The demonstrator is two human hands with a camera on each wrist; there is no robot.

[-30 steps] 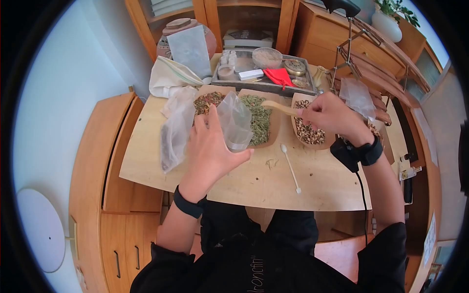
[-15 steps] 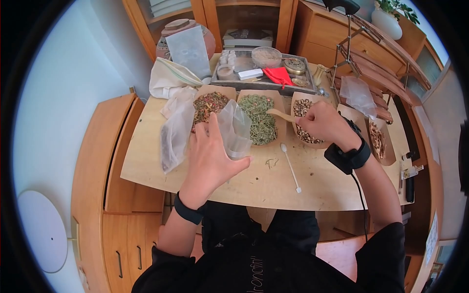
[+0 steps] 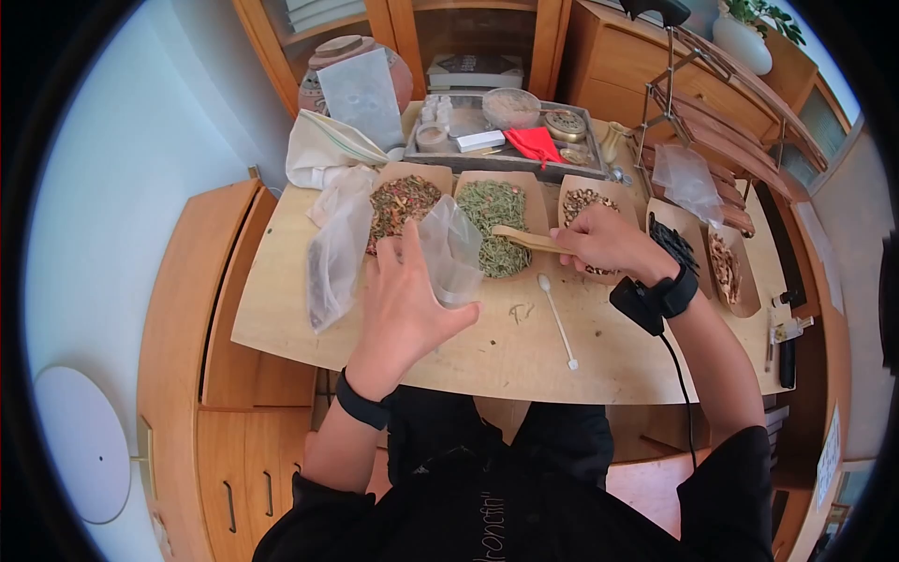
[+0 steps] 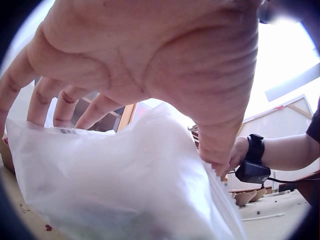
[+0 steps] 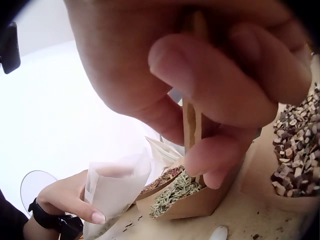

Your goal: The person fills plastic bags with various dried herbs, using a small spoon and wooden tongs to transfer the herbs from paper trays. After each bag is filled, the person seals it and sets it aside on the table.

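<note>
In the head view my left hand (image 3: 397, 314) holds a translucent plastic bag (image 3: 454, 251) upright, fingers and thumb spread round its mouth. The left wrist view shows the fingertips at one edge of the bag (image 4: 100, 170) and the thumb at the other; pale contents show faintly low inside. My right hand (image 3: 607, 242) grips the handle of a wooden spoon (image 3: 534, 240), its thumb and fingers curled round it. The spoon's head lies over dried green herb (image 3: 492, 201) in a brown paper tray (image 3: 537, 201), just right of the bag.
Left of the green herb is a tray of reddish-brown dried herb (image 3: 403, 201). To the right stand trays with chopped pieces (image 3: 585, 201), dark strips (image 3: 670, 242) and brown slices (image 3: 723, 262). A white plastic spoon (image 3: 558, 323) lies in front. Behind stands a grey tray (image 3: 440, 161) of small containers.
My right hand has moved left and lower, bringing the wooden spoon from beside the chopped pieces onto the green herb. My left hand and the bag have hardly moved.
</note>
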